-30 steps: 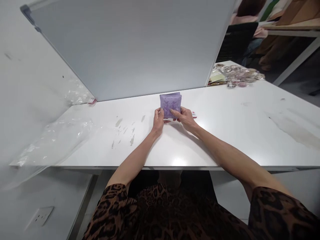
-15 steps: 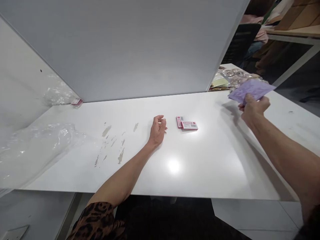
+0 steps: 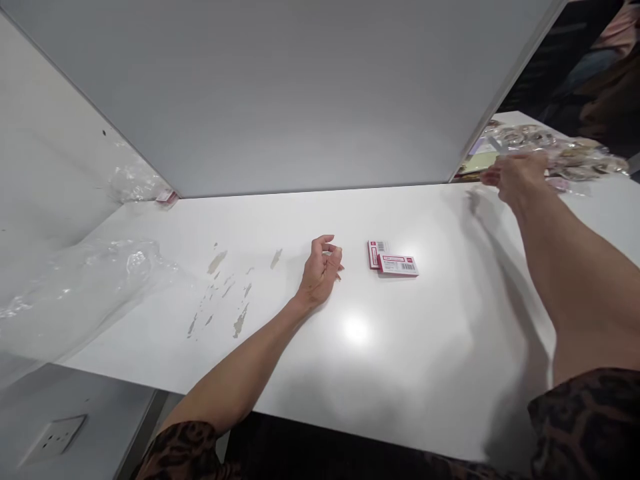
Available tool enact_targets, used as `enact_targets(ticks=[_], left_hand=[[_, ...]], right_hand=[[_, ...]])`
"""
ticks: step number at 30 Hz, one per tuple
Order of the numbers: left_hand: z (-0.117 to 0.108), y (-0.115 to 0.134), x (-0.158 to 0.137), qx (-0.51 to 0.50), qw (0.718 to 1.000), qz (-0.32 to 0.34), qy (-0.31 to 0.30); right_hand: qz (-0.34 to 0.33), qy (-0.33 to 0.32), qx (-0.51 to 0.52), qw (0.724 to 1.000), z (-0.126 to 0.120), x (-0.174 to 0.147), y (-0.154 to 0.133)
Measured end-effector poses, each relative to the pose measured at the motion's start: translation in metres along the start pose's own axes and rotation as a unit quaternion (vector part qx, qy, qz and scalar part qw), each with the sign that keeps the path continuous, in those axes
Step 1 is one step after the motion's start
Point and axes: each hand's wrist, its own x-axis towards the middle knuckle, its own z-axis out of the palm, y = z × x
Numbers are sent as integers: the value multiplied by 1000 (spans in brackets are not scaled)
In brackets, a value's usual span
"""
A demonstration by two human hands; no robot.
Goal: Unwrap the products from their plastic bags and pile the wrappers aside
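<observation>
My left hand (image 3: pixel 321 272) rests on the white table (image 3: pixel 300 373) with its fingers loosely bent and apart, holding nothing. To its right lie two small white-and-red boxes (image 3: pixel 399 265), one partly overlapping the other. My right hand (image 3: pixel 520 175) reaches over the far right of the table, beside a pile of clear plastic packets (image 3: pixel 575 152). Its fingers point left and look stretched out, though slightly blurred; I see nothing held in them. A bit of purple (image 3: pixel 477 145) shows in the pile by the panel edge.
A tall grey panel (image 3: pixel 310 100) stands along the table's back. Crumpled clear plastic (image 3: pixel 100 287) covers the left end, with another small red-and-white packet (image 3: pixel 167 197) in the back corner. Part of a person (image 3: pixel 617 40) shows at the upper right.
The purple packet that was in my right hand is no longer there, and that hand has moved over beside the pile. The view has turned a little; my left hand stays on the table.
</observation>
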Motion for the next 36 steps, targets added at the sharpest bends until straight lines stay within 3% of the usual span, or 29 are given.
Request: enact_targets(ticks=[3,6,10,13,16,19,22,28,32,36], left_hand=[[1,-1,3,6,1000,0,-1],[3,0,6,17,1000,-2,-3],[5,2,9,34,999,-4,-10],[7,1,11,34,999,2,-14],[9,-1,13,17,1000,8,-14],[12,-4,16,1,1000,8,-16],[15,-6,18,-8,1000,12,-18],[18,-9,21,-32,999,18,-17],[16,-7,21,-36,999,14,-23],[16,-5,21,-27,999,12,-25]], right_hand=[[37,-44,13,998,-13,-52,13],[21,-139,8,990,-26,-112,18],[-108,-304,-99,941,-33,-181,17],[-195,-369,-200,887,-29,-210,19],[-256,-338,-261,867,-23,-226,22],[-243,-314,-288,872,-24,-236,18],[-184,-299,-284,892,-29,-243,7],[-109,-157,-275,942,-7,-239,-19],[-119,-142,-332,925,23,-240,-25],[-181,-187,-406,876,39,-260,-19]])
